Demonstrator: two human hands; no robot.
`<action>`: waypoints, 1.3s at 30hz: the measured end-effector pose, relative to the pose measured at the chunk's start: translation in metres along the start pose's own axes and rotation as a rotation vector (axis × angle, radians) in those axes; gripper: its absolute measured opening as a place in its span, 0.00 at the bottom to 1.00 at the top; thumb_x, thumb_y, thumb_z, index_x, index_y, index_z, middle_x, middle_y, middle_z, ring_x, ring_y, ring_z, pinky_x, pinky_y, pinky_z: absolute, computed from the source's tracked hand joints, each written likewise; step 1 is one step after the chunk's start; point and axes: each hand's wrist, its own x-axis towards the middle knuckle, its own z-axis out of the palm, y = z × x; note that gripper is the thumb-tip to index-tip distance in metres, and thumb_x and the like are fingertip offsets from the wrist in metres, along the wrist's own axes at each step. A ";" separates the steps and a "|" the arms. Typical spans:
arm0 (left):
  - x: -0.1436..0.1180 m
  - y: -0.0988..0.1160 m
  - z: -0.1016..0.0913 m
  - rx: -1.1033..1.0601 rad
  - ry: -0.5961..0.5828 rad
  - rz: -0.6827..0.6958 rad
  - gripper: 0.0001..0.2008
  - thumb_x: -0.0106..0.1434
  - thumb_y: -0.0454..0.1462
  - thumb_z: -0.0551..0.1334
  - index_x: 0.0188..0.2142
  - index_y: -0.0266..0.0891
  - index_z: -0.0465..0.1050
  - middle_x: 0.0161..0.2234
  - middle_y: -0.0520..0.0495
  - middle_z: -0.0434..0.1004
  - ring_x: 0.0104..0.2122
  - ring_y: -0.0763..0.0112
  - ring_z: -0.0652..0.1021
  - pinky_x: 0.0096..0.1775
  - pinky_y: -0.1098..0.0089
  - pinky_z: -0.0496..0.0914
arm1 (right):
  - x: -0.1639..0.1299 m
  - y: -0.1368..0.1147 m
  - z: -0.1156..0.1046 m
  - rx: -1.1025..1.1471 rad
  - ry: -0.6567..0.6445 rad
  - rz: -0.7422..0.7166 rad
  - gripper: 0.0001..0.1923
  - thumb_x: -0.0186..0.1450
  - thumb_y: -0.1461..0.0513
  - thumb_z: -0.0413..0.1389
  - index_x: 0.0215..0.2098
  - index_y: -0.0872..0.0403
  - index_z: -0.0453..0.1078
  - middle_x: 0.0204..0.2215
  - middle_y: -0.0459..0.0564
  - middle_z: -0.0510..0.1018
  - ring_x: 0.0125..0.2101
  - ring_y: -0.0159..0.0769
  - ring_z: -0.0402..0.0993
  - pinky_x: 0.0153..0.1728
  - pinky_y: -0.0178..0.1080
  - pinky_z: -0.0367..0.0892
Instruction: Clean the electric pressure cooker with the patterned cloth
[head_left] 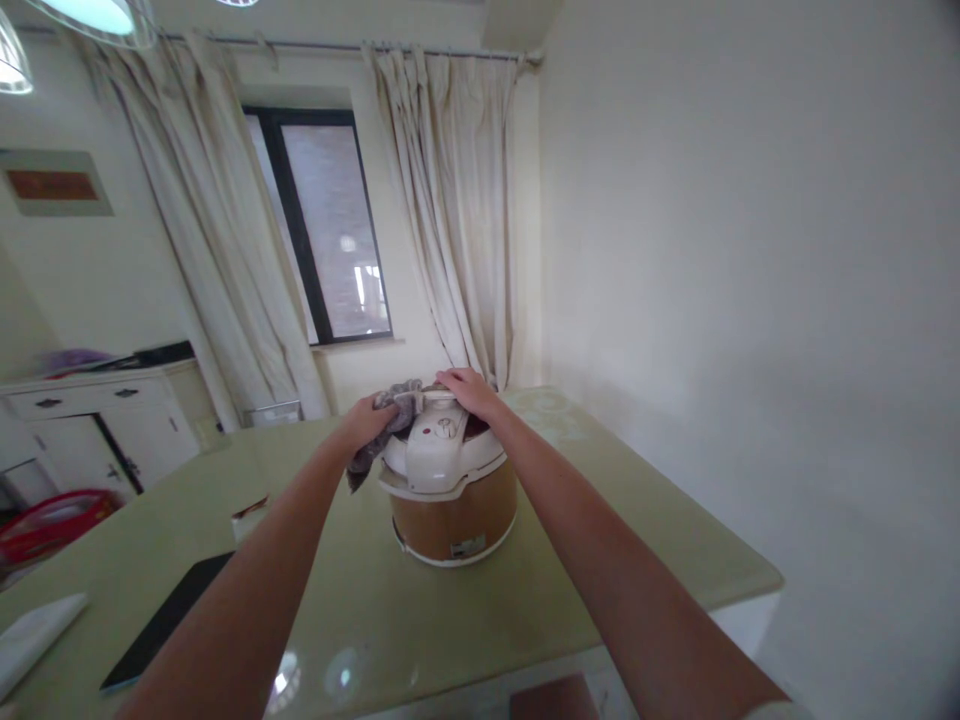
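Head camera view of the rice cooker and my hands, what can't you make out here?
- Rice cooker: front label too small to read; its back is hidden by its own body.
- Left hand: fingers buried in the grey cloth, grip unclear.
- Right hand: palm down on the lid, whatever is beneath is hidden.
- Dark flat object: too indistinct to identify.
- White object: cut by the left edge.

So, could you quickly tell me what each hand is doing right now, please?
Left hand: closed on a grey cloth against the rice cooker.
Right hand: open, flat on the cooker's lid.
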 end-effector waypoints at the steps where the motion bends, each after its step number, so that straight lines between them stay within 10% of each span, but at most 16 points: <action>1: -0.003 -0.002 -0.002 -0.043 -0.003 -0.031 0.16 0.56 0.46 0.63 0.38 0.38 0.79 0.32 0.46 0.83 0.35 0.58 0.82 0.39 0.65 0.77 | 0.000 0.000 0.000 -0.010 0.003 0.003 0.19 0.73 0.52 0.55 0.36 0.53 0.83 0.35 0.48 0.86 0.41 0.39 0.79 0.43 0.36 0.65; 9: -0.056 -0.025 -0.009 -0.451 0.015 -0.151 0.22 0.56 0.49 0.68 0.45 0.38 0.76 0.33 0.45 0.84 0.31 0.61 0.83 0.35 0.63 0.79 | 0.001 0.003 0.002 -0.002 0.020 -0.016 0.19 0.73 0.52 0.54 0.36 0.53 0.83 0.36 0.51 0.86 0.40 0.40 0.80 0.43 0.37 0.66; 19: -0.138 -0.032 0.055 0.100 0.536 0.351 0.17 0.64 0.42 0.60 0.51 0.41 0.73 0.51 0.40 0.74 0.52 0.53 0.78 0.56 0.54 0.73 | 0.003 0.007 0.002 -0.029 0.028 -0.037 0.20 0.71 0.52 0.55 0.30 0.54 0.81 0.27 0.47 0.81 0.34 0.37 0.75 0.36 0.36 0.61; 29: -0.153 0.033 0.051 0.647 0.312 0.800 0.24 0.61 0.43 0.70 0.57 0.47 0.76 0.57 0.39 0.76 0.55 0.42 0.72 0.53 0.46 0.72 | 0.015 0.022 0.004 0.018 -0.016 -0.021 0.20 0.70 0.50 0.56 0.32 0.54 0.83 0.29 0.48 0.84 0.35 0.38 0.76 0.38 0.37 0.65; 34: -0.157 0.073 0.079 0.813 0.189 0.997 0.14 0.64 0.42 0.68 0.49 0.48 0.79 0.51 0.41 0.78 0.53 0.45 0.75 0.52 0.44 0.72 | 0.015 0.027 0.002 0.175 -0.028 0.006 0.21 0.68 0.48 0.57 0.34 0.54 0.83 0.34 0.51 0.86 0.37 0.40 0.78 0.41 0.38 0.68; 39: -0.156 0.045 0.112 0.805 0.270 1.270 0.07 0.70 0.38 0.63 0.46 0.45 0.79 0.47 0.46 0.81 0.56 0.50 0.77 0.64 0.39 0.64 | 0.012 0.028 0.001 0.196 -0.026 0.014 0.21 0.65 0.47 0.59 0.34 0.55 0.83 0.33 0.52 0.86 0.37 0.41 0.78 0.42 0.39 0.68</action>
